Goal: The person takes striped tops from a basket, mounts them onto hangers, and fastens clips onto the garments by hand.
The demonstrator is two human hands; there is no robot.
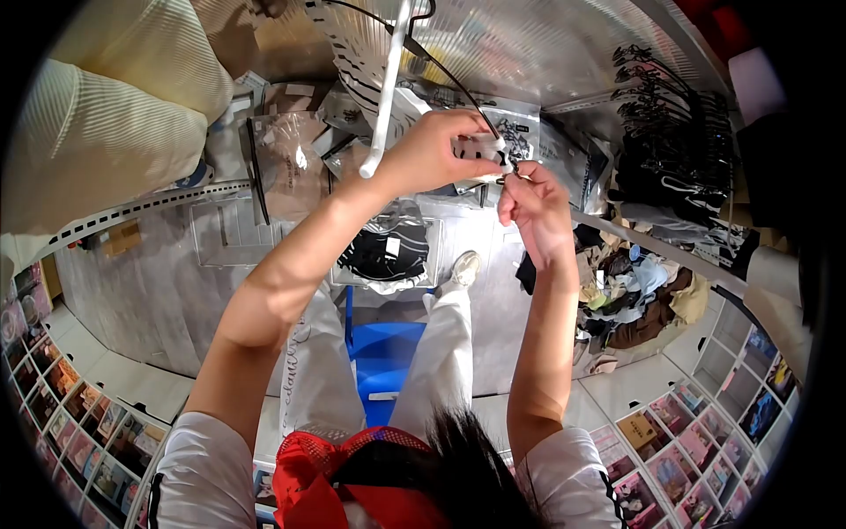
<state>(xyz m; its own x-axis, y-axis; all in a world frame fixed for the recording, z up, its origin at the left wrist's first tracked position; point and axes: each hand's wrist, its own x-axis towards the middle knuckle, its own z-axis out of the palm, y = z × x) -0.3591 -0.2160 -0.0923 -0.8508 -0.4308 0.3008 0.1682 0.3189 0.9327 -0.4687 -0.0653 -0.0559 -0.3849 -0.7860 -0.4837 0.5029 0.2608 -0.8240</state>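
Note:
My left hand (441,154) is raised at the upper middle, its fingers closed round a small white and black piece (504,157) at the lower end of a black cable (454,78). My right hand (538,203) is just to the right, thumb and fingertips pinched at the same piece. A white rod (386,97) hangs in front of my left wrist. Behind the hands lie clear plastic packages (520,119). Below them, black striped clothing (388,251) with a white tag sits in a clear bin.
Black hangers (670,115) hang at the upper right above a heap of clothes (643,291). A blue stool (385,361) stands between my legs. Shelves of boxes (679,450) line both lower sides. Cream ribbed fabric (115,123) fills the upper left.

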